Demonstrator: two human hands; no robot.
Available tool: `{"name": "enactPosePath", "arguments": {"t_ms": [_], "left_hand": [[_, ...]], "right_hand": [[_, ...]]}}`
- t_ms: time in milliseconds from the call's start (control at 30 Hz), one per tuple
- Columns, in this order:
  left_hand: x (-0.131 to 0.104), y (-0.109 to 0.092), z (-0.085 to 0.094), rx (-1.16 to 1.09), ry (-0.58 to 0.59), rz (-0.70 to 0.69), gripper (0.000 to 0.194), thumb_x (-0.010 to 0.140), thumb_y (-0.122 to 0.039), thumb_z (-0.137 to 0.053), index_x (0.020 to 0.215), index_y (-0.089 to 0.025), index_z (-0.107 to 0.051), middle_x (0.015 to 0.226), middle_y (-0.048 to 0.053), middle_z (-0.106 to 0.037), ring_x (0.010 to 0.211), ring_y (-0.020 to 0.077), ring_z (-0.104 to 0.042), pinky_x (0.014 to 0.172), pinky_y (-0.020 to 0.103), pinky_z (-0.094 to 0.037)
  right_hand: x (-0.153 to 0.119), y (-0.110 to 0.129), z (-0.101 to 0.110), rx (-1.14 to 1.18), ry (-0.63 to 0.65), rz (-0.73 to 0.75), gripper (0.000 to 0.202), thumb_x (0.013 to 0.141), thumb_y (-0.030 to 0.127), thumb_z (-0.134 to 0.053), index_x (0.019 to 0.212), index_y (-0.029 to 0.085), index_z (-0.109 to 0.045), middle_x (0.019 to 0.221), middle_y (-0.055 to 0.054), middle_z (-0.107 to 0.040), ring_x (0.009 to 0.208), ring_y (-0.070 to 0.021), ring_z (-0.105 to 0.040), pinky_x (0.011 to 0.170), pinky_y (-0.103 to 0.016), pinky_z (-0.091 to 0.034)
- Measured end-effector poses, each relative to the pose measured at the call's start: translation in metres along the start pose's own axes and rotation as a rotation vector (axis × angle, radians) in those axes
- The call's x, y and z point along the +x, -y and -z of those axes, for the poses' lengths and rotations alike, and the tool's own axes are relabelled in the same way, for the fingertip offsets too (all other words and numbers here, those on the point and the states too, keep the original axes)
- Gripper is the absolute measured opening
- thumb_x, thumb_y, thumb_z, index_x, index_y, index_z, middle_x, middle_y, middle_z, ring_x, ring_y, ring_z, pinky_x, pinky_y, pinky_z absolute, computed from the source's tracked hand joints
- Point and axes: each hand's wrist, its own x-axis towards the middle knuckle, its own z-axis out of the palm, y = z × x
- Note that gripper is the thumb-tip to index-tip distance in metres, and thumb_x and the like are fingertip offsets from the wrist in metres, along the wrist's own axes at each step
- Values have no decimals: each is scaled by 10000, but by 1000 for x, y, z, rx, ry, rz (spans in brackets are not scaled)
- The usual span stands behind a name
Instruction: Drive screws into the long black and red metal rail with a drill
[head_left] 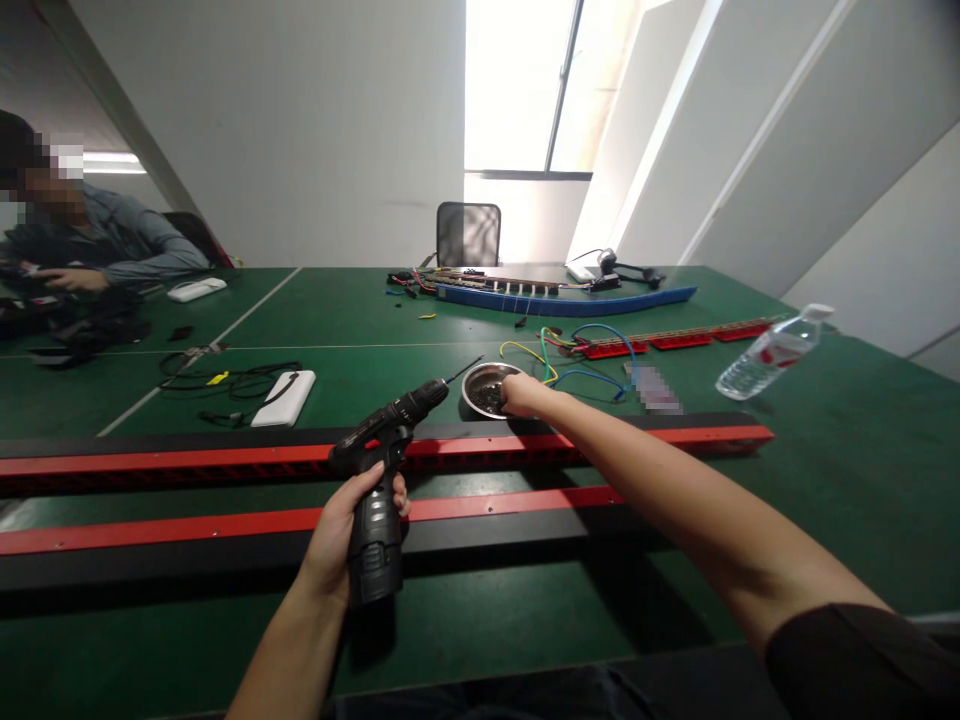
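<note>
My left hand (337, 520) is wrapped round the grip of a black cordless drill (379, 505), whose long thin bit points up and to the right toward a metal bowl (466, 393). Small dark pieces that look like screws (487, 397) lie in the bowl. Reaching in over the bowl's right side, my right hand (523, 394) is closed with its fingertips down among the pieces; what they pinch is hidden. Beneath both hands run two long red and black bars, a far bar (259, 457) and a near bar (255, 522), with small screws along their red faces.
A white power bank (283, 398) and black cables lie left of the bowl. Coloured wires, red strips (679, 341) and a long blue strip (562, 300) lie farther back. A plastic bottle (772, 352) leans at the right. Another person (127, 230) sits at the far left.
</note>
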Motion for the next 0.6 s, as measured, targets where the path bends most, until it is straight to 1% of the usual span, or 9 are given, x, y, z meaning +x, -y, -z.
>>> {"name": "enactPosePath", "arguments": {"t_ms": [133, 267, 433, 600], "left_hand": [[1, 1, 2, 0, 4, -11, 168, 912, -205, -611, 806, -101, -688, 754, 75, -621, 622, 137, -611, 604, 262, -609], [2, 2, 3, 3, 4, -1, 188, 925, -210, -605, 814, -88, -695, 771, 80, -624, 626, 134, -611, 599, 256, -605], [2, 1, 2, 19, 8, -7, 214, 938, -211, -591, 808, -77, -697, 766, 80, -620, 622, 133, -610, 592, 256, -601], [1, 1, 2, 35, 19, -16, 231, 942, -216, -586, 792, -81, -700, 753, 80, -615, 622, 136, -604, 579, 255, -596]], "right_hand": [[-3, 0, 1, -8, 9, 4, 184, 830, 170, -670, 927, 115, -816, 994, -196, -779, 883, -274, -726, 766, -296, -516], [-8, -1, 1, 3, -7, 15, 202, 861, 160, -627, 923, 120, -815, 998, -190, -781, 872, -263, -723, 773, -296, -509], [-9, -3, -1, 18, -56, 36, 240, 894, 158, -569, 875, 124, -806, 982, -184, -781, 854, -256, -709, 750, -297, -487], [-8, -8, -4, 50, -110, 51, 227, 875, 153, -573, 860, 154, -800, 939, -142, -782, 836, -234, -693, 709, -280, -452]]}}
